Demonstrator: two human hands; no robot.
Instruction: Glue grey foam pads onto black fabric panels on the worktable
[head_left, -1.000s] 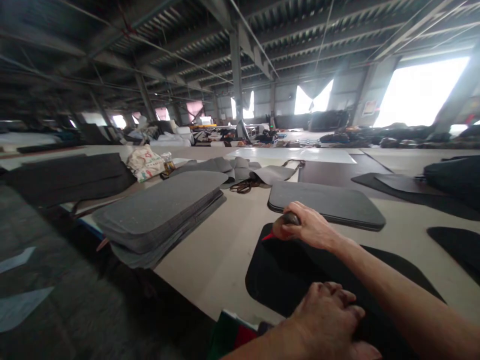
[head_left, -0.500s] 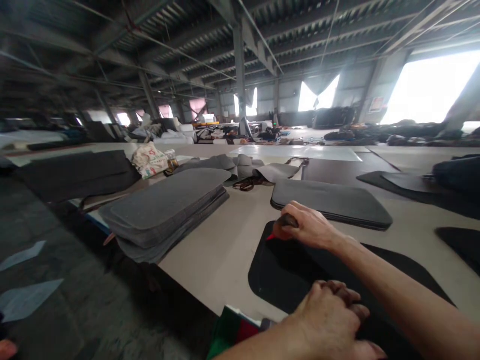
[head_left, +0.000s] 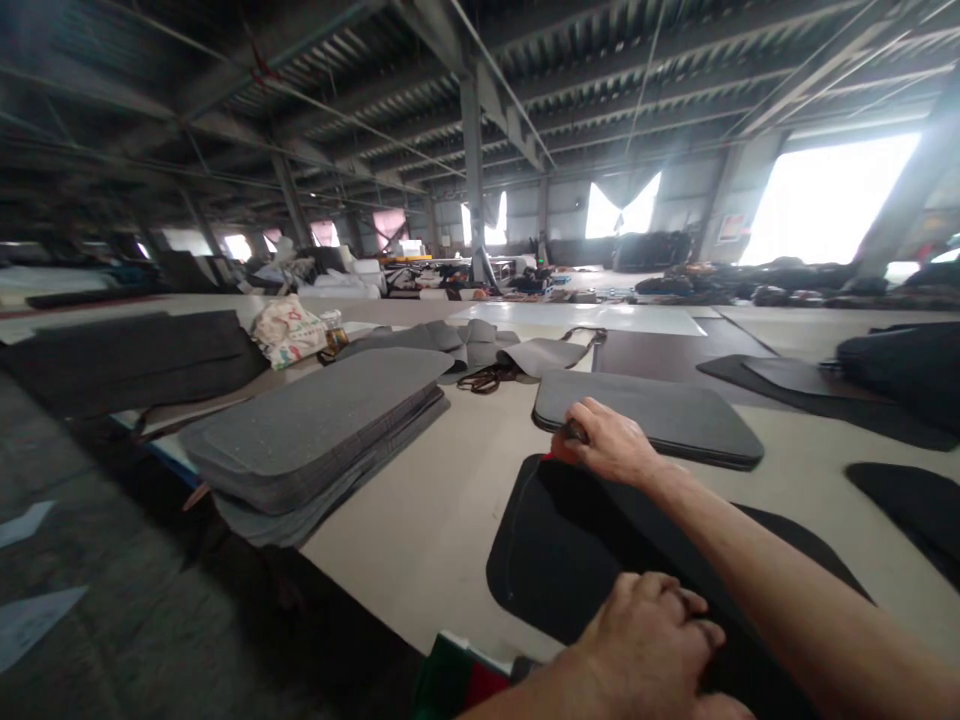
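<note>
A black rounded-corner sheet, shaped like a mat, lies flat on the table under both hands. My right hand is closed around a small tool with a dark rounded handle. A bit of red shows under that fist, at the sheet's far edge; the tool's working end is hidden. Nearer to me, my left hand rests on the sheet with its fingers apart and slightly bent. A stack of grey sheets lies just beyond my right hand.
A taller stack of grey sheets sits at the table's left edge. Behind it are a printed cloth bag and loose grey pieces. Another black sheet lies at right. A green and red item is at the near edge.
My right hand has shifted slightly away along the sheet's far edge, and less of the red part shows. The left hand stays on the sheet. The whole view has shifted a little.
</note>
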